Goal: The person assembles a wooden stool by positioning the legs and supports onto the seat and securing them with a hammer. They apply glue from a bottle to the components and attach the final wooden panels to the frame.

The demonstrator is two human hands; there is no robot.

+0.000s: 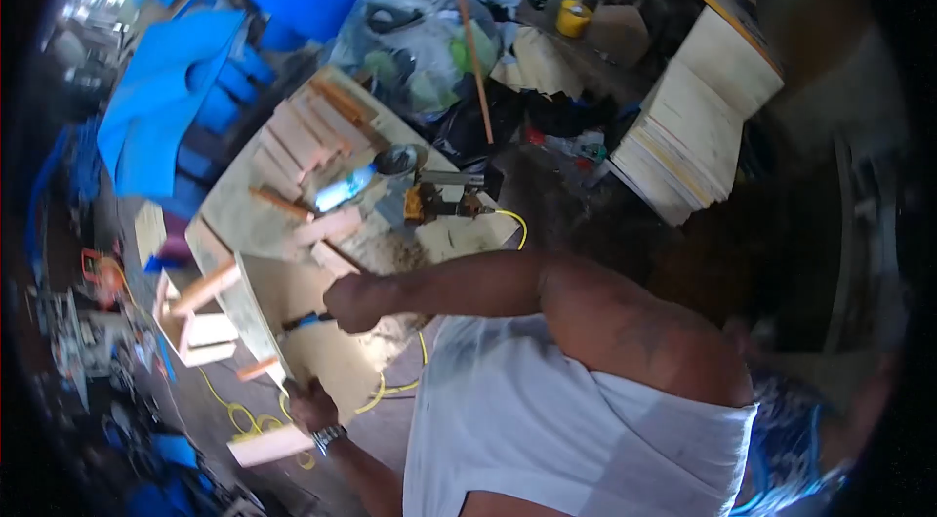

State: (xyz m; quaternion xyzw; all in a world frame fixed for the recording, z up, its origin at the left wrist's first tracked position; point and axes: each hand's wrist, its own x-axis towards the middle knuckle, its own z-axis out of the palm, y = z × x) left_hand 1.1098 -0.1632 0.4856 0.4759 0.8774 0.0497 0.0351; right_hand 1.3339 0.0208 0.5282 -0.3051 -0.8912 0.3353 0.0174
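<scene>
My right hand [356, 304] is closed in a fist round a short tool with a blue and dark shaft [310, 320]. Its far end points at the edge of a thin wooden panel [262, 307], and its exact kind I cannot tell. Lower down, my left hand [314, 407], with a watch at the wrist, grips the bottom corner of that panel. The panel stands tilted against the workbench, with a wooden strip [207, 287] sticking out from its far side. Behind it lies a brown board [337, 366].
On the workbench [220, 234] lie several wood blocks [307, 136], a bottle [344, 187] and a yellow power tool [422, 205]. A yellow cord [239, 414] coils on the floor. Stacked boards [683, 126] stand at upper right, blue sheets [161, 92] at upper left, plastic bags [415, 39] behind.
</scene>
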